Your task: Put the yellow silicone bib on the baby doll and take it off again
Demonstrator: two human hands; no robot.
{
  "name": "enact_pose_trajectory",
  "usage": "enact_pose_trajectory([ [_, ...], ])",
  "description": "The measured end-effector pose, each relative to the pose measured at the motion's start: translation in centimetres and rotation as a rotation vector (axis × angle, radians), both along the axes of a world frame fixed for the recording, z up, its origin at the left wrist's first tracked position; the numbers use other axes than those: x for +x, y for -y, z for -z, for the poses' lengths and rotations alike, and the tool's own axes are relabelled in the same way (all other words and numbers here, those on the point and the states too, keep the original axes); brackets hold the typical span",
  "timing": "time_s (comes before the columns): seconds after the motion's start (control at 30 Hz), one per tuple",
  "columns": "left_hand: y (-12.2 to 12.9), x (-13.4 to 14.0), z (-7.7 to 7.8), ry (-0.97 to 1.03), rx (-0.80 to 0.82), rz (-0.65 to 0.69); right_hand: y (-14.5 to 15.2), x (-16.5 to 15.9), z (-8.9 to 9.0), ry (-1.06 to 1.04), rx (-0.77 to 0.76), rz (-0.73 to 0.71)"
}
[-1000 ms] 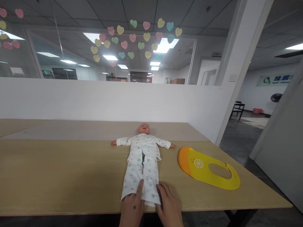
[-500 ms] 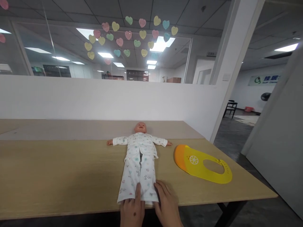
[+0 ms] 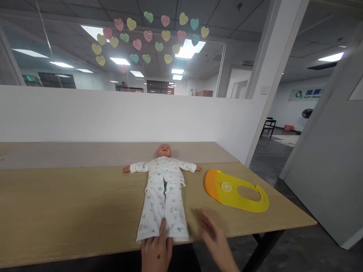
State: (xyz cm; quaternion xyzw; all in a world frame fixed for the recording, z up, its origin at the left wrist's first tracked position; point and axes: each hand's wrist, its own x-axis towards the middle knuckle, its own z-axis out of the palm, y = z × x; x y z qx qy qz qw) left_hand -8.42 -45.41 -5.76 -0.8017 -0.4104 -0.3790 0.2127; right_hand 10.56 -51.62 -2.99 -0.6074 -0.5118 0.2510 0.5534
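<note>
A baby doll (image 3: 164, 150) lies on its back on the table, arms spread, dressed in a white patterned top (image 3: 163, 168) and white baby trousers (image 3: 174, 211). My left hand (image 3: 157, 251) is at the trouser hem by the table's front edge. Its index finger stretches over the cloth between the legs, while the other fingers are bent at the hem, their tips hidden. To the right of the trousers, my right hand (image 3: 212, 236) is in the air, blurred by motion, with its fingers partly apart and nothing in them. A yellow and orange silicone bib (image 3: 232, 192) lies flat beyond it.
The wooden table (image 3: 70, 204) ends at a front edge close to me and a slanting right edge. Behind it stands a white half wall (image 3: 113, 117) with glass above, dotted with heart-shaped notes. A grey door (image 3: 320, 170) stands at the right.
My right hand has let go of the right trouser leg and moved to the right, toward the bib. My left hand stays at the hem. The view has shifted slightly.
</note>
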Motion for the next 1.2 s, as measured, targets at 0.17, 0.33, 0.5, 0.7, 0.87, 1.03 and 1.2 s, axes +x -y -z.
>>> enact_pose_trajectory([
  [0.17, 0.2, 0.0, -0.3, 0.030, 0.025, 0.024, 2.2, 9.5, -0.5, -0.472, 0.097, 0.416],
  [0.33, 0.2, -0.1, -0.2, 0.024, 0.019, 0.023, 4.7, 18.9, -2.3, -0.632, 0.242, 0.923],
  [0.5, 0.1, -0.3, -0.1, 0.015, 0.028, 0.047, 5.0, 19.9, -3.7, -0.979, 0.200, 0.834],
  [0.7, 0.1, -0.5, -0.5, -0.003, 0.057, 0.052, 2.8, 16.0, -3.9, -1.142, 0.121, 0.575],
  [0.87, 0.1, -0.5, -0.4, 0.000, 0.045, 0.058, 0.3, 15.1, -3.3, -1.246, 0.137, 0.481],
  [1.03, 0.2, -0.5, -0.3, 0.004, 0.035, 0.064, -3.5, 15.1, -3.2, -1.340, 0.221, 0.467],
  [1.2, 0.4, -0.6, -0.4, 0.067, 0.000, 0.106, -7.4, 15.1, -3.3, -1.365, 0.357, 0.420],
])
